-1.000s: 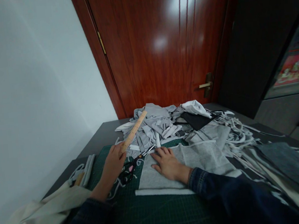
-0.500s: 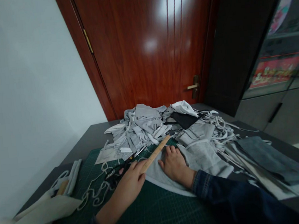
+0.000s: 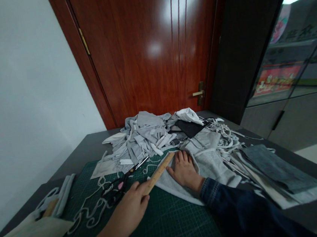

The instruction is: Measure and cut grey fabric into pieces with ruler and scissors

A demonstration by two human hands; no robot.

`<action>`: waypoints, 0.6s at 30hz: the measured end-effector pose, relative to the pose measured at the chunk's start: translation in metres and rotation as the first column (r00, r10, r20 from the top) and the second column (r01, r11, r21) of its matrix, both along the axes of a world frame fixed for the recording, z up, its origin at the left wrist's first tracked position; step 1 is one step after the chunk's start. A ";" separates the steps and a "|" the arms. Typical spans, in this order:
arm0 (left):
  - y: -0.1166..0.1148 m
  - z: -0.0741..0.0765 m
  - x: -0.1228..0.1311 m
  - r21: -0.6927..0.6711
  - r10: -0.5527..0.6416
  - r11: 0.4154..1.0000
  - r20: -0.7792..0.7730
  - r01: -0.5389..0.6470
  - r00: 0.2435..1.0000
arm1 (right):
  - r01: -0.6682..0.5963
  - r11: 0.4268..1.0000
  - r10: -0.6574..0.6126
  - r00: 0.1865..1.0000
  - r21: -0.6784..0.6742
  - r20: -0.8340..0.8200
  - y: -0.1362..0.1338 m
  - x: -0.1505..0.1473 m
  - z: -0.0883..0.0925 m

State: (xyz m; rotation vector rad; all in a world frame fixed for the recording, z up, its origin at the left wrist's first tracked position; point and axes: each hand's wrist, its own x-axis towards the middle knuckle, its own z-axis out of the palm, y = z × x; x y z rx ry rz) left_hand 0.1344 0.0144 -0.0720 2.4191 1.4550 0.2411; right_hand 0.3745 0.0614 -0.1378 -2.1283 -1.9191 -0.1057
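Observation:
My left hand (image 3: 135, 202) is closed round the near end of a wooden ruler (image 3: 160, 173), which slants away to the upper right along the left edge of a light grey fabric piece (image 3: 173, 186). My right hand (image 3: 184, 170) lies flat on that fabric with the fingers spread, just right of the ruler's far end. Under the fabric is a green cutting mat (image 3: 169, 223) with grid lines. Black-handled scissors (image 3: 122, 184) rest left of the ruler, their blades pointing to the upper right.
A heap of grey fabric scraps (image 3: 143, 135) lies at the back before the wooden door (image 3: 146, 59). Loose cord (image 3: 93, 212) curls on the mat's left. Folded cloth (image 3: 279, 166) is stacked right; cream fabric (image 3: 37, 233) sits at left.
The ruler's far end has come down onto the fabric's edge beside my right hand. My left hand moved with it. The whole view has shifted slightly.

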 end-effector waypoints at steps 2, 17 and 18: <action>0.000 0.001 -0.002 -0.023 -0.014 1.000 0.014 0.015 1.000 | -0.016 1.000 0.016 1.000 -0.003 -0.008 0.000 -0.001 -0.002; 0.010 -0.020 0.020 0.038 -0.003 0.999 -0.059 0.005 0.998 | -0.165 0.986 0.164 0.986 -0.013 -0.039 -0.026 -0.003 -0.005; 0.008 -0.020 0.020 0.033 0.000 0.999 -0.075 0.003 0.997 | -0.164 0.986 0.163 0.986 -0.020 -0.032 -0.025 -0.003 -0.004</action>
